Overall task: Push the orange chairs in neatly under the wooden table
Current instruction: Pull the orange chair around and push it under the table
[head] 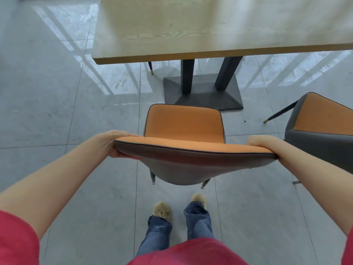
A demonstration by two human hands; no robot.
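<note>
We grip the orange chair (183, 123) by its backrest, left hand (112, 143) and right hand (263, 144) clamped on opposite ends. It faces the wooden desk (191, 35), not yet under it. A second orange chair (321, 119) stands to the right.

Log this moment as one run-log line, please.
left hand grips chair backrest | right hand grips same | seat short of wooden table | second chair right, not in

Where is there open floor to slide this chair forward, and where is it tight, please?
Free floor lies between the chair and the table edge, left of the table base. The wide tiled stretch left of the chair is also bare. It is tight on the right: the second chair sits beside the right hand, and the base stands just ahead of the seat.
</note>
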